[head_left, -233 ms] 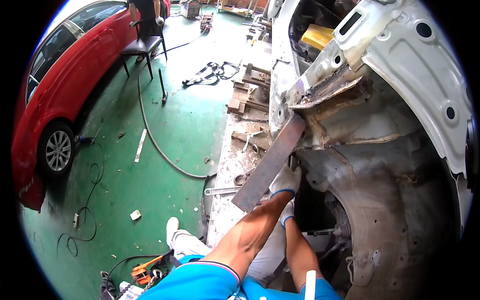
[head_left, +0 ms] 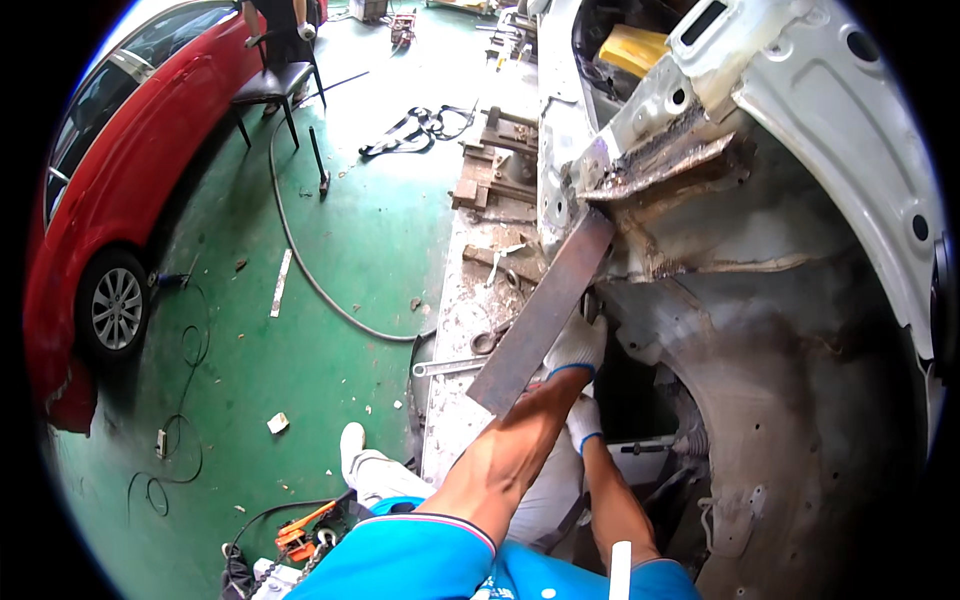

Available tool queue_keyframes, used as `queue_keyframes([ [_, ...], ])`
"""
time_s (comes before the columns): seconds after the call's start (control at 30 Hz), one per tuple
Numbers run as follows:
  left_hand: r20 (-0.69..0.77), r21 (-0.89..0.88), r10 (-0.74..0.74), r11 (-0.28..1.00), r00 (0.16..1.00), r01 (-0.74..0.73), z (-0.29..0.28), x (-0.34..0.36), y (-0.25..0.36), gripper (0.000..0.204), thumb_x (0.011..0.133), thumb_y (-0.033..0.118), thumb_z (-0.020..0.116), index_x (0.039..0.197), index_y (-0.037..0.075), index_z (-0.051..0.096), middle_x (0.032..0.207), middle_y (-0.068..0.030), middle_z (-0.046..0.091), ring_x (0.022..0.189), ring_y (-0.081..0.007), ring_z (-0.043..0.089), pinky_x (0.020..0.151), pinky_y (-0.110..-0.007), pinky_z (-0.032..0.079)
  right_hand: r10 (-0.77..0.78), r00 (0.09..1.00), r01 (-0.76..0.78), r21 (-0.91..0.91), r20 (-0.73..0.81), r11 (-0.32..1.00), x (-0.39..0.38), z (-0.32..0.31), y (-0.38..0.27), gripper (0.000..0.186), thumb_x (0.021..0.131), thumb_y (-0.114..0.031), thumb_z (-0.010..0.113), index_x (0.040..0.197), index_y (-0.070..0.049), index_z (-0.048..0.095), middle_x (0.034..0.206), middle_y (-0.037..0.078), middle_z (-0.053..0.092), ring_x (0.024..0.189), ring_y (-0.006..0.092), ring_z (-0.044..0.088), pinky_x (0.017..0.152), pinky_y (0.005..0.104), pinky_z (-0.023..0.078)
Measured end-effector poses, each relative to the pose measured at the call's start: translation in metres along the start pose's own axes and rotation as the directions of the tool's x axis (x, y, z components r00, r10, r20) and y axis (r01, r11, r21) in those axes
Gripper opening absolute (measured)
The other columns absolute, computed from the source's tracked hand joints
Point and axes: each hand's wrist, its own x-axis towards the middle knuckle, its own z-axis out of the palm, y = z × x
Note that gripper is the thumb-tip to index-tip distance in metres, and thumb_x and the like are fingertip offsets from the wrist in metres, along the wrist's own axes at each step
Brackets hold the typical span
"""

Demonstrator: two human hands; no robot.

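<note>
A long rusty flat steel bar (head_left: pixel 540 310) slants from the torn wheel-housing seam (head_left: pixel 660 165) down over the bench rail (head_left: pixel 445 400). My left hand (head_left: pixel 577 340), in a white glove, is closed beside and partly under the bar, on something I cannot make out. Lower, my gloved right hand (head_left: pixel 584 420) is partly behind my left forearm, its fingers hidden. A spanner (head_left: pixel 435 368) and a metal ring (head_left: pixel 484 343) lie left of the bar. The white car body (head_left: pixel 820 120) rises on the right, with a dark opening beside my hands.
A red car (head_left: pixel 150 150) stands left. Another person (head_left: pixel 280 20) is behind a black chair (head_left: pixel 270 80). A hose (head_left: pixel 300 270), black straps (head_left: pixel 415 130) and a cable (head_left: pixel 180 440) lie on the green floor (head_left: pixel 220 380). Metal blocks (head_left: pixel 490 160) sit along the rail; orange tackle (head_left: pixel 300 540) is at bottom left.
The view has shifted slightly. The steel bar appears a little higher in the picture, and more of my right glove shows below my left hand.
</note>
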Motion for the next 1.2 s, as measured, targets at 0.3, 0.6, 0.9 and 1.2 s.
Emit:
queue_keyframes([
  [0.3, -0.094, -0.036, 0.064, 0.997, 0.994, -0.067, 0.003, 0.002, 0.001, 0.054, 0.082, 0.042, 0.066, 0.122, 0.007, 0.059, 0.101, -0.0236, 0.068, 0.095, -0.0396, 0.066, 0.084, -0.049, 0.051, 0.086, 0.992, -0.112, 0.320, 0.096, 0.941, -0.135, -0.064, -0.107, 0.024, 0.091, -0.025, 0.060, 0.076, -0.007, 0.056, 0.055, 0.000, 0.048, 0.046, 0.0127, 0.046, 0.045, 0.0298, 0.039],
  [0.6, 0.003, -0.102, 0.085, 0.991, 0.996, -0.084, -0.012, 0.002, -0.001, 0.064, 0.084, 0.040, 0.065, 0.141, 0.020, 0.044, 0.115, -0.0204, 0.065, 0.104, -0.0386, 0.063, 0.090, -0.047, 0.049, 0.175, 0.965, -0.236, 0.348, 0.197, 0.907, -0.151, -0.084, -0.146, 0.018, 0.089, -0.023, 0.061, 0.083, -0.007, 0.057, 0.056, -0.005, 0.040, 0.047, 0.0099, 0.040, 0.046, 0.0278, 0.037],
  [0.9, 0.030, -0.079, -0.008, 0.997, 1.000, 0.010, -0.024, -0.003, 0.010, 0.062, 0.082, 0.043, 0.068, 0.133, 0.011, 0.052, 0.102, -0.0226, 0.068, 0.095, -0.0387, 0.066, 0.083, -0.047, 0.052, 0.003, 0.930, -0.183, 0.456, 0.368, 0.871, -0.148, -0.113, -0.142, 0.023, 0.092, -0.021, 0.063, 0.103, -0.001, 0.062, 0.066, 0.003, 0.057, 0.056, 0.0160, 0.057, 0.053, 0.0311, 0.049],
  [1.2, 0.249, -0.138, 0.036, 0.990, 0.968, -0.001, -0.038, -0.005, 0.000, 0.081, 0.077, 0.042, 0.071, 0.143, 0.006, 0.039, 0.107, -0.0271, 0.066, 0.100, -0.0411, 0.065, 0.086, -0.047, 0.052, -0.026, 0.986, -0.014, 0.241, 0.163, 0.970, -0.125, -0.100, -0.149, 0.016, 0.091, -0.021, 0.062, 0.081, -0.010, 0.056, 0.062, -0.001, 0.050, 0.049, 0.0102, 0.045, 0.045, 0.0283, 0.042],
])
